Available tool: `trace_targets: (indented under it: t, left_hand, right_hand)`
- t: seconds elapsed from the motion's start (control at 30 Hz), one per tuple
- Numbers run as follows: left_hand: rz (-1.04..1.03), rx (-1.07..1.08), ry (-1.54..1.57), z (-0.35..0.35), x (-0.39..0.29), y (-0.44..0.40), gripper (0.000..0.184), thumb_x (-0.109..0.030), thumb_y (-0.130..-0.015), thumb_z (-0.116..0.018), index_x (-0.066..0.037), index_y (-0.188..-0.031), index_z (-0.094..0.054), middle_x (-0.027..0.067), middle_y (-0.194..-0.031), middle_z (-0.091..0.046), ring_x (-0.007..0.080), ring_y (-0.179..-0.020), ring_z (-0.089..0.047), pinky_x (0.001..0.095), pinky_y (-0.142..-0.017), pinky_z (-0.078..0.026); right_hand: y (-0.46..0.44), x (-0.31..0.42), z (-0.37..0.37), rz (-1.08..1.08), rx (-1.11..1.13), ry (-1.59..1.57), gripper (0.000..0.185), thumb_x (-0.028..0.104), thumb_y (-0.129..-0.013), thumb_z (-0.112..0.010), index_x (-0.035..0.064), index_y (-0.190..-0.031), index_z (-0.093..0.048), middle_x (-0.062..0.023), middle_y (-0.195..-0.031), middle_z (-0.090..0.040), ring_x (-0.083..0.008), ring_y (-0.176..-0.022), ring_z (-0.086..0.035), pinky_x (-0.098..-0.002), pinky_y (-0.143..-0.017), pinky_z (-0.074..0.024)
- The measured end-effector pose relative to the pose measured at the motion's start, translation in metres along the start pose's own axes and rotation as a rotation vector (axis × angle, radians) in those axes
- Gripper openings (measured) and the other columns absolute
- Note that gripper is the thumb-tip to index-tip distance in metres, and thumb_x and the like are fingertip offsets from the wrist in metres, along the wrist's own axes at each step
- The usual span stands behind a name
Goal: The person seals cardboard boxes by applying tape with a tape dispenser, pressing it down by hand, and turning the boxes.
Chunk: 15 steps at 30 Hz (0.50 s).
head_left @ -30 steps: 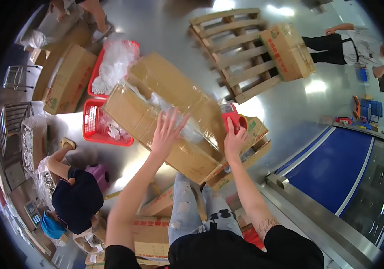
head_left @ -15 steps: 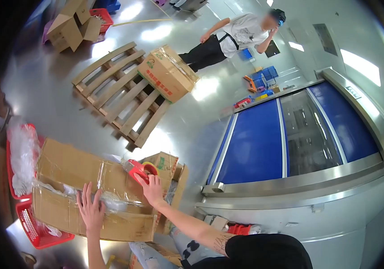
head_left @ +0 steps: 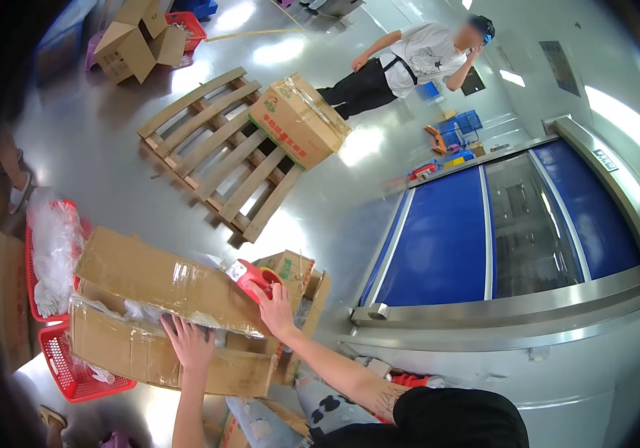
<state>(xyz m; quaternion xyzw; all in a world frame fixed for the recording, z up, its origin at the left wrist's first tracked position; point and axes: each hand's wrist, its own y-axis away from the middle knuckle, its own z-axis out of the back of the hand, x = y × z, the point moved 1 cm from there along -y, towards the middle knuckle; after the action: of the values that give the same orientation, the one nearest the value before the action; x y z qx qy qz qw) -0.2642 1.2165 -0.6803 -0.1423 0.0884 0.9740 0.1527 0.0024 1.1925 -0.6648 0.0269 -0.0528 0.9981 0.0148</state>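
A brown cardboard box (head_left: 137, 347) stands in front of me, its two long top flaps parted by a gap with clear plastic (head_left: 141, 310) inside. My left hand (head_left: 189, 345) rests on the near flap, fingers apart, the tips reaching over the gap's edge. In my right hand (head_left: 276, 310) is a red tape dispenser (head_left: 251, 276), held at the right end of the far flap (head_left: 159, 269). Shiny strips of tape cross the cardboard.
Red baskets (head_left: 81, 384) with clear plastic bags stand to the left. Beyond the box lies a wooden pallet (head_left: 215, 160) bearing a taped carton (head_left: 297, 123); a person (head_left: 417, 63) stands behind it. A blue roll-up door (head_left: 439, 239) is on the right.
My left hand has shifted from lying across the gap to the near flap's edge. The flaps now bulge up and the gap looks wider. The dispenser stays in my right hand.
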Motion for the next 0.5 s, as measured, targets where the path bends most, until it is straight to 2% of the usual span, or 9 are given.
trace_targets:
  t: [0.13,0.2,0.23,0.3,0.33,0.4,0.43,0.5]
  left_hand:
    - [0.117,0.068,-0.090,-0.010,-0.015,-0.006,0.074,-0.043,-0.096,-0.065,0.005,-0.151,-0.056,0.0265,-0.156,-0.054,0.0439,-0.151,-0.043,0.0666,-0.135,-0.011]
    - [0.176,-0.100,-0.076,-0.037,-0.016,-0.023,0.075,-0.047,-0.098,-0.063,0.001,-0.155,-0.054,0.0244,-0.163,-0.049,0.0444,-0.155,-0.040,0.0697,-0.134,-0.012]
    - [0.170,-0.093,-0.074,-0.049,-0.016,-0.028,0.075,-0.047,-0.098,-0.063,0.001,-0.155,-0.054,0.0244,-0.163,-0.049,0.0444,-0.155,-0.040,0.0697,-0.134,-0.012]
    - [0.140,-0.128,-0.171,-0.067,-0.017,-0.035,0.075,-0.051,-0.098,-0.063,-0.010,-0.160,-0.052,0.0202,-0.168,-0.045,0.0475,-0.156,-0.037,0.0750,-0.130,-0.012]
    - [0.140,-0.123,-0.168,-0.083,-0.013,-0.041,0.075,-0.051,-0.098,-0.063,-0.010,-0.160,-0.052,0.0202,-0.168,-0.045,0.0475,-0.156,-0.037,0.0750,-0.130,-0.012]
    - [0.159,-0.090,-0.150,-0.097,-0.010,-0.050,0.074,-0.054,-0.103,-0.055,-0.015,-0.165,-0.044,0.0157,-0.172,-0.041,0.0443,-0.160,-0.031,0.0746,-0.130,-0.011]
    - [0.174,-0.037,-0.152,-0.105,-0.010,-0.052,0.074,-0.056,-0.105,-0.050,-0.017,-0.168,-0.039,0.0131,-0.174,-0.037,0.0419,-0.162,-0.028,0.0737,-0.131,-0.011]
    - [0.163,0.256,-0.082,-0.065,-0.019,-0.058,0.073,-0.058,-0.111,-0.038,-0.021,-0.173,-0.029,0.0069,-0.181,-0.025,0.0347,-0.167,-0.018,0.0708,-0.131,-0.013]
  right_hand:
    - [0.005,-0.007,-0.005,-0.004,-0.040,0.016,0.079,0.004,-0.090,-0.072,0.0309,-0.161,-0.051,-0.0170,-0.116,-0.051,-0.0387,-0.108,-0.054,-0.0506,-0.101,-0.0476]
    - [0.001,-0.006,-0.001,0.047,-0.074,-0.005,0.079,0.002,-0.090,-0.065,0.0306,-0.162,-0.051,-0.0153,-0.111,-0.051,-0.0371,-0.104,-0.054,-0.0498,-0.098,-0.0481]
    - [0.000,-0.006,-0.001,0.039,-0.069,-0.003,0.079,0.002,-0.090,-0.065,0.0306,-0.162,-0.051,-0.0153,-0.111,-0.051,-0.0371,-0.104,-0.054,-0.0498,-0.098,-0.0481]
    - [0.003,-0.006,-0.008,-0.002,-0.079,0.015,0.081,0.002,-0.088,-0.066,0.0331,-0.162,-0.051,-0.0149,-0.112,-0.052,-0.0365,-0.102,-0.054,-0.0502,-0.097,-0.0488]
    - [0.004,-0.008,-0.010,-0.002,-0.073,0.017,0.081,0.002,-0.088,-0.066,0.0331,-0.162,-0.051,-0.0149,-0.112,-0.052,-0.0365,-0.102,-0.054,-0.0502,-0.097,-0.0488]
    - [0.010,-0.012,-0.014,-0.051,0.041,0.057,0.070,0.011,-0.096,-0.068,0.0242,-0.162,-0.050,-0.0207,-0.125,-0.056,-0.0400,-0.114,-0.056,-0.0520,-0.102,-0.0481]
    - [0.008,-0.018,-0.018,-0.055,0.053,0.052,0.070,0.011,-0.096,-0.068,0.0242,-0.162,-0.050,-0.0207,-0.125,-0.056,-0.0400,-0.114,-0.056,-0.0520,-0.102,-0.0481]
    - [0.001,-0.018,-0.032,-0.527,-0.113,-0.592,0.054,0.027,-0.105,-0.067,0.0093,-0.154,-0.058,-0.0270,-0.135,-0.063,-0.0425,-0.123,-0.061,-0.0498,-0.107,-0.0481]
